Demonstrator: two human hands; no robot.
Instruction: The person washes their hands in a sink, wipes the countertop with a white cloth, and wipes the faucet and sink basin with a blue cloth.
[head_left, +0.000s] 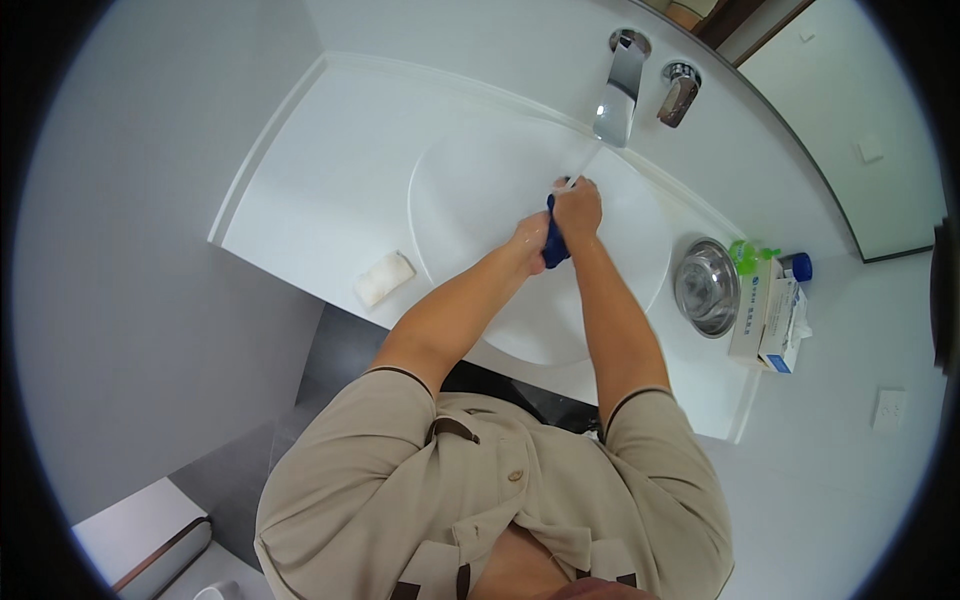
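Both hands are over the white washbasin (480, 165), wrapped about a dark blue cloth (555, 244). My left hand (531, 240) grips its lower part, where the cloth hangs bunched beside the palm. Higher up, my right hand (579, 210) is closed on the upper part, under a thin stream of water (583, 166). That water falls from the wall-mounted chrome spout (621, 97). Most of the cloth is hidden by the fingers.
A folded white cloth (384, 279) lies on the counter left of the basin. To the right are a steel bowl (706, 289), a green bottle (742, 257), tissue boxes (780, 322) and a blue-capped container (800, 267). A chrome tap handle (679, 97) projects beside the spout, below the mirror (847, 112).
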